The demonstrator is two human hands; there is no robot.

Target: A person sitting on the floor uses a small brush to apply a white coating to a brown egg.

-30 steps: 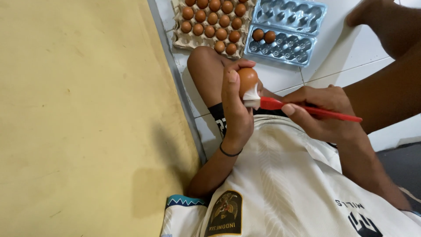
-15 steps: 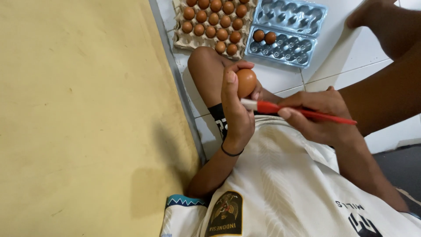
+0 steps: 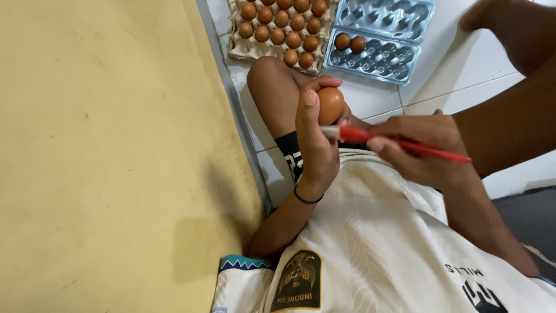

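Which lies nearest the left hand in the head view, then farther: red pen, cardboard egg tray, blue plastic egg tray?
From the left hand:
1. Red pen, just right of it.
2. Cardboard egg tray, above, by the yellow wall.
3. Blue plastic egg tray, upper right.

Free floor and obstacles about the hands.
Yellow wall (image 3: 98,156) closes one side; cardboard egg tray (image 3: 281,29) and clear plastic egg carton (image 3: 376,37) block ahead; white tiled floor (image 3: 370,95) between lies open.
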